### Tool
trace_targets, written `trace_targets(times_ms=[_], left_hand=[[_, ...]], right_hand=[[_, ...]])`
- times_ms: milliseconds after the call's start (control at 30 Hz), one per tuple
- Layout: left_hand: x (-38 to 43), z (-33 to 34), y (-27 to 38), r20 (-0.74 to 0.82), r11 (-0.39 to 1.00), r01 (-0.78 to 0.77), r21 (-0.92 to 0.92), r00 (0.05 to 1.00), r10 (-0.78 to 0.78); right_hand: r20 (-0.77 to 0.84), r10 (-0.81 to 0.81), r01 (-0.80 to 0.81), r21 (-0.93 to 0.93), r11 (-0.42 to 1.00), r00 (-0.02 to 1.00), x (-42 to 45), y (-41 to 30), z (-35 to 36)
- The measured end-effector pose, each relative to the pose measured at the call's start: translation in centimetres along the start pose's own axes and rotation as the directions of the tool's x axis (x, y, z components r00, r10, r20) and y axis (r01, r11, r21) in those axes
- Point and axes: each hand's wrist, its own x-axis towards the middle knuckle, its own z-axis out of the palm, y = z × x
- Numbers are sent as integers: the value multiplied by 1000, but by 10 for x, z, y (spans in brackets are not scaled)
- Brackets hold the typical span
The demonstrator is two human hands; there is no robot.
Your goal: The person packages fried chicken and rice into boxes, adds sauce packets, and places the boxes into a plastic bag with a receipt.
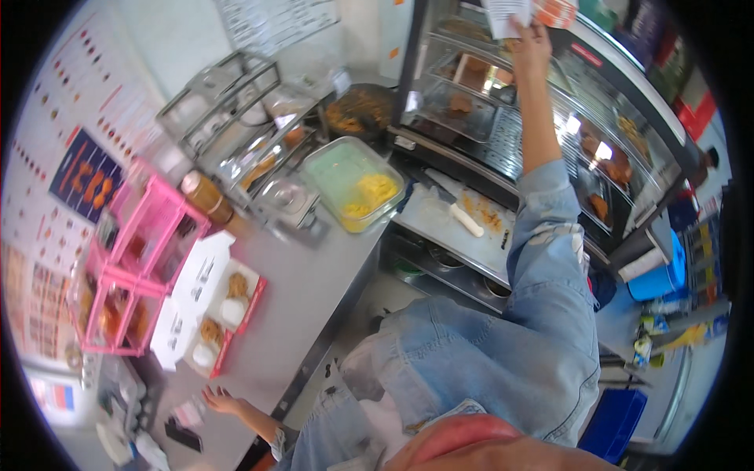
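My right hand (533,42) is raised to the top of a glass-fronted food warmer (465,154), its fingers on a white printed paper slip (505,16). Low over the steel counter (294,300), my left hand (221,401) is open with the fingers apart and nothing in it. Just beyond that hand stand two paper food boxes with red sides, their white lids (191,294) folded back. The nearer box (219,360) holds a white rice mound (204,355) and fried chicken (211,331). In the farther box, another rice mound (234,310) lies beside fried chicken (237,285).
A white-handled knife (465,221) lies on a crumb-strewn cutting board (424,207). Nearby are a clear tub (330,159) with yellow food, a metal rack (235,112), a sauce bottle (206,197) and pink baskets (144,235). A dark phone-like object (183,434) lies at the lower left.
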Motion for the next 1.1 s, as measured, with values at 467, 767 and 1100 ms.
trace_targets(times_ms=[467, 767, 1100], left_hand=[[-32, -280, -9, -317, 998, -1, -56, 948, -17], [-116, -329, -24, -365, 990, -31, 139, 927, 80], [-37, -140, -14, 496, 456, -573, 681, 819, 288]], right_hand=[[798, 465, -924, 325, 203, 383, -476, -5, 386], [631, 717, -799, -575, 175, -296, -815, 14, 385], [753, 658, -57, -658, 751, -11, -854, -11, 375]])
